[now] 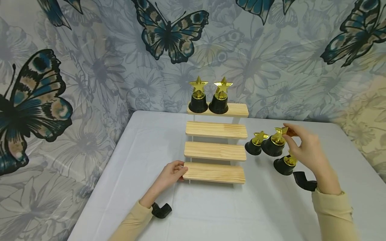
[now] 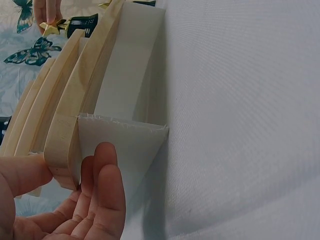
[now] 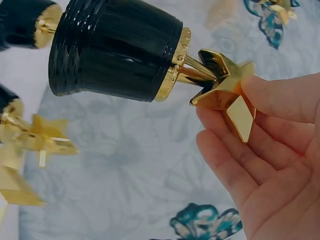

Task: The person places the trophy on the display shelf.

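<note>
My right hand [image 1: 307, 147] pinches the gold star of a small trophy [image 1: 272, 147] with a black cup-shaped base. In the right wrist view the thumb and fingers [image 3: 272, 160] grip the star's points, and the base [image 3: 120, 50] juts out to the left, seemingly off the table. My left hand [image 1: 170, 174] holds the left end of the lowest board [image 1: 214, 173] of a four-step wooden display stand. From the left wrist view, the thumb [image 2: 27, 175] presses the board's top and the fingers curl beneath. Two matching trophies [image 1: 198, 97] [image 1: 219, 97] stand on the top board [image 1: 238, 109].
Right of the stand are two more star trophies, one [image 1: 254, 144] near the boards and another [image 1: 284, 164] nearer the right forearm. A white cloth [image 1: 144, 144] covers the table. Butterfly-patterned fabric [image 1: 253, 67] hangs behind. Black wrist pieces [image 1: 162, 211] sit by both forearms.
</note>
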Tool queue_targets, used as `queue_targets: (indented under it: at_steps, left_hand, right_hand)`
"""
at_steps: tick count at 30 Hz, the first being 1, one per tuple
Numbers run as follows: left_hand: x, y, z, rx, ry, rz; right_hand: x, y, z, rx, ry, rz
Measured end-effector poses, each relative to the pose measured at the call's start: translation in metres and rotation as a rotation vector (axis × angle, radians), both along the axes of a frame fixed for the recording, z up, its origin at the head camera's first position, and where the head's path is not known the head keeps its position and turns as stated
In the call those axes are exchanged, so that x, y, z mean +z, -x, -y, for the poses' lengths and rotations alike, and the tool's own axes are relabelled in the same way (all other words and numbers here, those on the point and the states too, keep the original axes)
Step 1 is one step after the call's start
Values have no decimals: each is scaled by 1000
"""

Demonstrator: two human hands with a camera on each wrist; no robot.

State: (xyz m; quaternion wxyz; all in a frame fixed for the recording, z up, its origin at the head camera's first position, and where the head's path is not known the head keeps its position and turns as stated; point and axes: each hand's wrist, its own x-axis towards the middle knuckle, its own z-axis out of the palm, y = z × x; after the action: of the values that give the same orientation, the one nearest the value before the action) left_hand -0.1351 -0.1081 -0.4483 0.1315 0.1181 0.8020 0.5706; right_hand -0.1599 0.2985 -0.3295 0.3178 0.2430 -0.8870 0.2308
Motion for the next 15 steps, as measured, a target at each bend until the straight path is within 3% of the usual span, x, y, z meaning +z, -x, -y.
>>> queue_targets:
  at_steps: [15]
  left_hand:
    - [0,1,1,-1,7,0]
  right_hand:
    - [48,24,12,-18,-14,-40]
